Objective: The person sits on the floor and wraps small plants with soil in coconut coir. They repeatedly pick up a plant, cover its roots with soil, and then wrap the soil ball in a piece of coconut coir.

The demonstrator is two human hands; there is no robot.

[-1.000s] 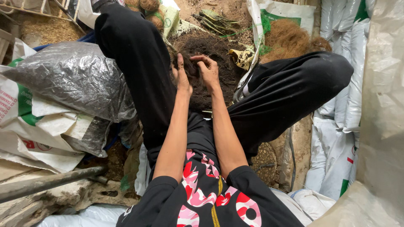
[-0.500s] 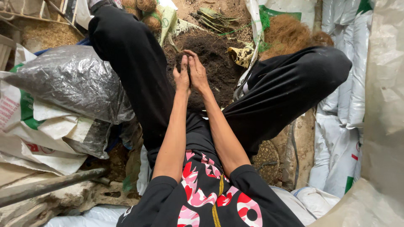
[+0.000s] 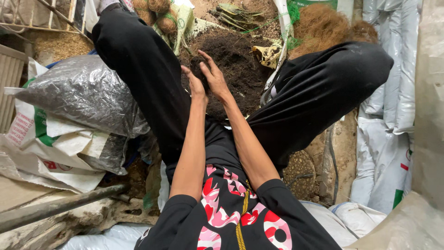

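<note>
I see white sacks (image 3: 393, 115) stacked along the right and a grey plastic bag (image 3: 83, 95) at left — between the black-trousered legs (image 3: 148, 78) lies the heap of dark soil (image 3: 236, 65). Both hands rest on it side by side: my left hand (image 3: 195, 85) edge-on, its grip loose, the right hand (image 3: 213, 74) flat, fingers spread, grasping nothing — coir fibre (image 3: 323, 23) beyond.

You're in a cluttered potting or garden-supply work area: around the dark soil heap (image 3: 236, 60) lie coir fibre (image 3: 319, 23) behind it, white sacks (image 3: 388, 102) right, plastic bag (image 3: 83, 92) left.
</note>
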